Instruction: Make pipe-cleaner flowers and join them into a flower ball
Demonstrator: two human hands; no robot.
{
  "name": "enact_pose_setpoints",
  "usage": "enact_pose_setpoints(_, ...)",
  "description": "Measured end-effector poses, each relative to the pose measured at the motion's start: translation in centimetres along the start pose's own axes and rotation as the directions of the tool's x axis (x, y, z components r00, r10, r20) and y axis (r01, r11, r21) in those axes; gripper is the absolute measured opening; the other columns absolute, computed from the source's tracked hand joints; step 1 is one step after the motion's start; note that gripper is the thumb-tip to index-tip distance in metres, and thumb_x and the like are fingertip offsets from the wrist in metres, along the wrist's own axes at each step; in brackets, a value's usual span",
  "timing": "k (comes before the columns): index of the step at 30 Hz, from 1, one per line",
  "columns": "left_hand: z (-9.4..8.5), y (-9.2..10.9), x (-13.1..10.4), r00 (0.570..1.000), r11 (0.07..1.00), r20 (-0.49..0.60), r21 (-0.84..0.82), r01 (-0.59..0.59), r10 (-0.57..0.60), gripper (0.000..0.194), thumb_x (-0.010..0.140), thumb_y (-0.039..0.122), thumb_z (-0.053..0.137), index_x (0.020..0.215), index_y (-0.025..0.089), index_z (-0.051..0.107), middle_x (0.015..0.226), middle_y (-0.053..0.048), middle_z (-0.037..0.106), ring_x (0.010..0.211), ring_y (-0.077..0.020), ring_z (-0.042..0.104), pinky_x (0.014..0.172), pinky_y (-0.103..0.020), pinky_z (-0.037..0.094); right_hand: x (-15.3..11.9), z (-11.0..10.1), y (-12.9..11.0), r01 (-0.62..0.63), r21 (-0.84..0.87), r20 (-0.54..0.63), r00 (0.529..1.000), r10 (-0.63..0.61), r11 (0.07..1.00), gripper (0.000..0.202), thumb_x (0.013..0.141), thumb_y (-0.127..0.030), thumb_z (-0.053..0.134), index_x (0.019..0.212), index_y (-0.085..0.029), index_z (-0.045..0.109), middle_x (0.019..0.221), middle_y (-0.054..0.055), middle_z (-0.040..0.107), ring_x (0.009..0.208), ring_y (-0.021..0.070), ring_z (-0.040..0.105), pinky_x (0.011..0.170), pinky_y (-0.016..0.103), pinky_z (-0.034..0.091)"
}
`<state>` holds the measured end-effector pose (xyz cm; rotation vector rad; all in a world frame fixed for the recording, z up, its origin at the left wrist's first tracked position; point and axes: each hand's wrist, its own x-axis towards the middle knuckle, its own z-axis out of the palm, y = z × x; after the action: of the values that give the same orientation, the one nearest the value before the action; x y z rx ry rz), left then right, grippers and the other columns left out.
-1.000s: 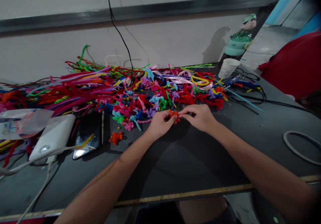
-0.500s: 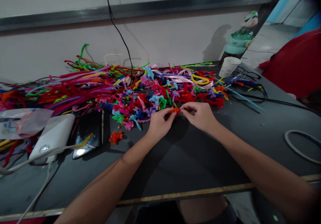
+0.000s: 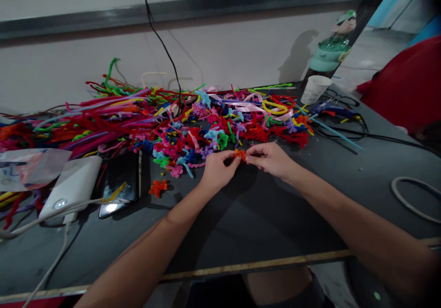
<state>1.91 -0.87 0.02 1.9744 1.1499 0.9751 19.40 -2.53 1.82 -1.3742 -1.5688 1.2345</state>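
An orange pipe-cleaner flower (image 3: pixel 240 153) is pinched between my two hands over the dark table (image 3: pixel 262 225). My left hand (image 3: pixel 220 169) grips its left side with thumb and forefinger. On its right side, my right hand (image 3: pixel 268 158) has its fingertips closed on the edge of the flower. A second orange pipe-cleaner flower (image 3: pixel 158 188) lies on the table to the left. Just beyond my hands spreads a heap of small coloured pipe-cleaner flowers (image 3: pixel 206 135).
Long pipe cleaners (image 3: pixel 113 115) are piled along the wall. A phone (image 3: pixel 119 186) and a white power bank (image 3: pixel 72 184) with cables lie left. Toward the right stand a paper cup (image 3: pixel 315 90) and a green bottle (image 3: pixel 330 53), near a blue glue gun (image 3: pixel 339 111). A person's red clothing (image 3: pixel 406 82) is beyond.
My right hand has turned slightly, its fingers drawing closer together against the orange flower. My left hand keeps its pinch. The view has shifted very slightly.
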Motion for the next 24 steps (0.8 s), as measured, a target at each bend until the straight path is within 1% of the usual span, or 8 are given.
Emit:
enact_pose_setpoints(2, 0.0, -0.2, 0.0, 0.999, 0.997, 0.053, -0.075, 0.013, -0.009, 0.017, 0.077, 0.024, 0.057, 0.08, 0.015, 0.071, 0.079, -0.004, 0.073, 0.071, -0.0157, 0.066, 0.066, -0.024, 0.05, -0.1, -0.3, -0.3, -0.079, 0.055, 0.077, 0.994, 0.075, 0.995, 0.02, 0.07, -0.033, 0.067, 0.075, -0.014, 0.067, 0.06, 0.0, 0.062, 0.041, 0.0042, 0.039, 0.04, 0.019, 0.029)
enact_pose_setpoints(5, -0.1, -0.5, 0.2, 0.992, 0.986, 0.127, -0.16, 0.036, -0.016, 0.018, 0.078, 0.027, 0.057, 0.076, 0.014, 0.07, 0.076, -0.004, 0.072, 0.07, -0.0146, 0.065, 0.064, -0.023, 0.049, -0.3, -0.7, -0.7, -0.129, 0.09, 0.146, 0.983, 0.115, 0.988, 0.025, 0.068, -0.039, 0.069, 0.071, -0.014, 0.067, 0.056, -0.002, 0.058, 0.041, 0.0031, 0.036, 0.037, 0.018, 0.025)
enact_pose_setpoints(9, -0.2, -0.4, 0.5, 0.987, 0.962, 0.153, -0.255, 0.093, -0.055, 0.018, 0.077, 0.028, 0.059, 0.069, 0.014, 0.068, 0.071, -0.003, 0.07, 0.066, -0.0121, 0.062, 0.063, -0.022, 0.047, -0.2, -0.7, -0.4, -0.121, 0.105, 0.112, 0.988, 0.109, 0.987, 0.026, 0.07, -0.04, 0.068, 0.075, -0.015, 0.067, 0.054, -0.002, 0.056, 0.041, 0.0037, 0.036, 0.036, 0.018, 0.025)
enact_pose_setpoints(12, -0.2, -0.1, 0.7, 0.984, 0.927, 0.132, -0.339, 0.16, -0.121, 0.02, 0.075, 0.031, 0.062, 0.066, 0.014, 0.067, 0.067, -0.003, 0.068, 0.062, -0.0109, 0.06, 0.062, -0.022, 0.047, 0.2, -0.6, 0.2, 0.03, 0.056, -0.048, 0.998, -0.027, 0.998, 0.026, 0.07, -0.037, 0.069, 0.085, -0.016, 0.07, 0.063, 0.001, 0.063, 0.045, 0.0059, 0.045, 0.041, 0.02, 0.034)
enact_pose_setpoints(15, -0.2, 0.1, 0.8, 0.975, 0.871, 0.12, -0.439, 0.22, -0.186, 0.022, 0.073, 0.034, 0.065, 0.068, 0.013, 0.067, 0.061, -0.003, 0.066, 0.057, -0.0102, 0.057, 0.058, -0.022, 0.046, 0.5, -0.6, 0.7, 0.236, -0.072, -0.215, 0.945, -0.246, 0.969, 0.023, 0.071, -0.035, 0.069, 0.085, -0.017, 0.072, 0.075, 0.004, 0.069, 0.057, 0.0107, 0.056, 0.052, 0.023, 0.044)
enact_pose_setpoints(17, -0.2, 0.1, 0.8, 0.97, 0.842, 0.135, -0.482, 0.244, -0.204, 0.022, 0.072, 0.034, 0.066, 0.067, 0.013, 0.067, 0.059, -0.003, 0.065, 0.055, -0.0098, 0.056, 0.056, -0.022, 0.045, 0.5, -0.6, 0.9, 0.293, -0.141, -0.225, 0.921, -0.318, 0.946, 0.021, 0.073, -0.036, 0.067, 0.081, -0.017, 0.073, 0.075, 0.004, 0.07, 0.061, 0.0128, 0.059, 0.056, 0.025, 0.045)
enact_pose_setpoints(21, -0.4, 0.1, 0.9, 0.964, 0.822, 0.166, -0.505, 0.264, -0.208, 0.023, 0.072, 0.034, 0.066, 0.064, 0.013, 0.066, 0.058, -0.002, 0.064, 0.055, -0.0091, 0.055, 0.055, -0.022, 0.042, 0.4, -0.3, 0.8, 0.319, -0.176, -0.175, 0.921, -0.348, 0.931, 0.019, 0.074, -0.035, 0.066, 0.081, -0.018, 0.073, 0.073, 0.003, 0.07, 0.058, 0.0125, 0.06, 0.054, 0.024, 0.045)
enact_pose_setpoints(24, -0.5, 0.1, 0.9, 0.962, 0.821, 0.167, -0.501, 0.273, -0.217, 0.024, 0.072, 0.035, 0.066, 0.064, 0.013, 0.066, 0.058, -0.002, 0.064, 0.055, -0.0097, 0.055, 0.055, -0.022, 0.042, 0.3, -0.1, 0.8, 0.334, -0.165, -0.183, 0.914, -0.361, 0.928, 0.02, 0.074, -0.034, 0.067, 0.085, -0.018, 0.072, 0.076, 0.004, 0.071, 0.061, 0.0133, 0.062, 0.054, 0.024, 0.046)
